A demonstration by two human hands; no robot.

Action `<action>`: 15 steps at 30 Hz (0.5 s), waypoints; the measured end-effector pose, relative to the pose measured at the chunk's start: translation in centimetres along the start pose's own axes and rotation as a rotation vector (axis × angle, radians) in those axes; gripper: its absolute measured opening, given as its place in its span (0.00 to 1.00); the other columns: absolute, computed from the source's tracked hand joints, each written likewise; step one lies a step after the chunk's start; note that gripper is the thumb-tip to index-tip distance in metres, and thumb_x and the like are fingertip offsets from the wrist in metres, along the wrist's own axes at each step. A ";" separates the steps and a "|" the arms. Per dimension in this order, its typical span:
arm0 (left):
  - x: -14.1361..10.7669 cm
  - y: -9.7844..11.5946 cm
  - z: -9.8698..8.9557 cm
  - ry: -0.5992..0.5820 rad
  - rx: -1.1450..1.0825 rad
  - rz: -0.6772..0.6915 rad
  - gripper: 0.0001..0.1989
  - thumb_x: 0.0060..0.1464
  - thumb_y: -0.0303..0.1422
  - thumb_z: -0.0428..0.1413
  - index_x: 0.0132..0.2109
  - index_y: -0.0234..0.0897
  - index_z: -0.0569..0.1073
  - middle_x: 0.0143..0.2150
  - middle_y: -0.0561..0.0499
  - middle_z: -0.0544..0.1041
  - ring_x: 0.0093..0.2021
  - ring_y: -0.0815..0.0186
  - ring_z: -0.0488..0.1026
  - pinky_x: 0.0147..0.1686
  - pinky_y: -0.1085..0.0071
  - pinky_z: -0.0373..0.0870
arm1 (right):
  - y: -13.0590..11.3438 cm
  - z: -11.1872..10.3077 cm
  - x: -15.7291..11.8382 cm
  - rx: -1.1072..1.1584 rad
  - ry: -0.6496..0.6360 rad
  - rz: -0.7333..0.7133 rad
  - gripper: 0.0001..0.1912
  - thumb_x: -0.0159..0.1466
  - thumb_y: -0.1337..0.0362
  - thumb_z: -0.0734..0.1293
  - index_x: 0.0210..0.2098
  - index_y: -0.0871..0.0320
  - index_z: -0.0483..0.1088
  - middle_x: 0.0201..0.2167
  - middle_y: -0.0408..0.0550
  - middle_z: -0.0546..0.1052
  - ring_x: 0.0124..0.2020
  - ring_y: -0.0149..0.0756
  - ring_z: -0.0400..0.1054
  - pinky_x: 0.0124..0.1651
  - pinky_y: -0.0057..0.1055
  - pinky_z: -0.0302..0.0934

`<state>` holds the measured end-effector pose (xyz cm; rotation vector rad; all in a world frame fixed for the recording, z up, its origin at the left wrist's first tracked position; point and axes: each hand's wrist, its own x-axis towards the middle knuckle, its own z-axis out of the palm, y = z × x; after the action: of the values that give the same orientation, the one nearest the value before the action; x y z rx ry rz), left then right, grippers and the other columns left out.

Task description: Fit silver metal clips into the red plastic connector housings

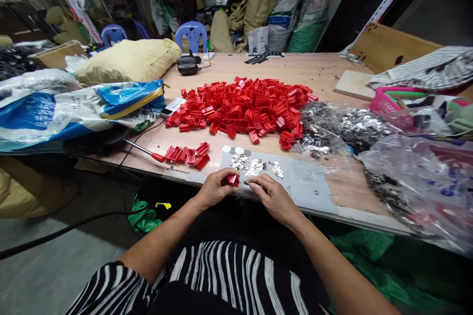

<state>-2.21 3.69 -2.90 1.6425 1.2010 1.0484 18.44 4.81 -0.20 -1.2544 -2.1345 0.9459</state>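
Note:
My left hand (215, 188) is closed round a small red plastic box-shaped part (232, 180), just over the table's front edge. Close beside it, my right hand (272, 196) pinches a small thin metal piece (244, 181), whose tip points at the red part. I cannot tell whether the two touch. Just beyond my hands, a pile of small silvery metal pieces (248, 165) lies on a grey sheet (308, 182). To the left, several red plastic parts (188, 155) sit in a small group beside a red-tipped metal rod (144, 149).
A big heap of red parts (247, 106) fills the table's middle. Clear bags of metal pieces (321, 125) and a pink basket (393, 108) stand right. Blue-white sacks (81, 108) lie left, with a black device (188, 64) at the back.

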 end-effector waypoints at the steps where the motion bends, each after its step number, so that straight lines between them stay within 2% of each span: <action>1: 0.0 0.2 0.1 0.021 -0.046 -0.019 0.15 0.44 0.29 0.65 0.42 0.39 0.74 0.39 0.51 0.76 0.39 0.65 0.72 0.43 0.70 0.66 | 0.2 -0.2 -0.2 0.014 0.011 -0.013 0.13 0.67 0.59 0.58 0.41 0.55 0.73 0.37 0.49 0.73 0.40 0.38 0.69 0.44 0.34 0.61; 3: -0.1 0.8 0.5 0.085 -0.202 -0.069 0.17 0.43 0.29 0.65 0.42 0.39 0.73 0.38 0.52 0.75 0.39 0.66 0.72 0.42 0.71 0.66 | 0.3 -0.5 -0.6 0.051 0.022 -0.014 0.12 0.67 0.59 0.58 0.41 0.55 0.71 0.36 0.48 0.73 0.38 0.37 0.68 0.42 0.33 0.61; 6: -0.3 2.0 1.1 0.172 -0.593 -0.196 0.17 0.45 0.30 0.65 0.43 0.38 0.70 0.38 0.53 0.75 0.38 0.68 0.74 0.43 0.71 0.67 | 0.1 -0.7 -1.1 0.144 -0.011 0.017 0.13 0.68 0.59 0.56 0.48 0.55 0.67 0.29 0.44 0.72 0.31 0.34 0.66 0.37 0.31 0.61; 10: -0.8 3.2 1.7 0.108 -1.086 -0.422 0.10 0.50 0.33 0.63 0.34 0.34 0.68 0.33 0.50 0.78 0.40 0.63 0.78 0.49 0.64 0.69 | -0.8 -0.6 -1.5 0.206 -0.082 -0.017 0.21 0.69 0.59 0.56 0.61 0.55 0.58 0.23 0.39 0.68 0.26 0.31 0.63 0.36 0.29 0.59; 15: -1.4 3.5 2.4 0.098 -1.332 -0.562 0.06 0.57 0.30 0.56 0.38 0.29 0.73 0.34 0.44 0.80 0.37 0.63 0.79 0.46 0.66 0.72 | -1.3 -0.2 -1.5 0.182 -0.111 -0.049 0.22 0.69 0.57 0.57 0.61 0.54 0.60 0.23 0.39 0.70 0.26 0.31 0.65 0.34 0.27 0.60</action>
<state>0.79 1.31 -0.61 0.2059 0.6244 1.1315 18.53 3.13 0.81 -1.0783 -2.0979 1.1840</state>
